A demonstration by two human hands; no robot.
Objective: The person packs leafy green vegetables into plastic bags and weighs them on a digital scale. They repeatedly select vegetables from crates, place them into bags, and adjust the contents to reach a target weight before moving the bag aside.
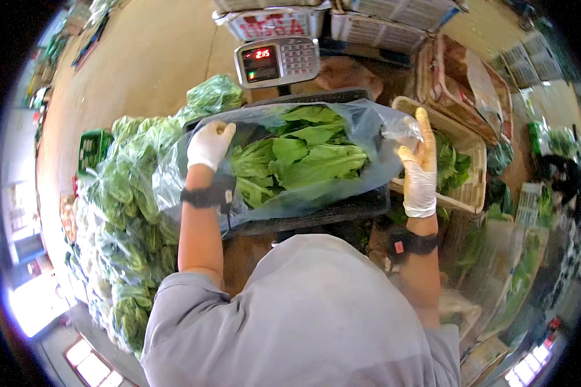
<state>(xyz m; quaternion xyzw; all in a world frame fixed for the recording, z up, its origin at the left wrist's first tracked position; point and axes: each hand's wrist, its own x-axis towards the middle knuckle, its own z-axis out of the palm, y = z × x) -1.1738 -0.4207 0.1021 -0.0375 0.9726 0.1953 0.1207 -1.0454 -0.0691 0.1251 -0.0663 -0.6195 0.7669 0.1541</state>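
A clear plastic bag [290,205] lies across a black plastic crate [310,220], with green leafy vegetables [305,155] showing through its wide opening. My left hand [209,145], in a white glove, is closed on the left part of the bag's film. At the bag's right end is my gloved right hand [420,167], its fingers pointing up and spread from the thumb, the film close beside them; whether it touches the film is hard to tell. Above the crate stands a digital scale's display [277,62] with lit red digits.
Bagged leafy vegetables [130,179] are piled at the left. A beige crate [469,193] with loose greens stands right of my right hand. Stacked crates [377,29] stand behind the scale, and a green crate [93,150] lies beyond the pile.
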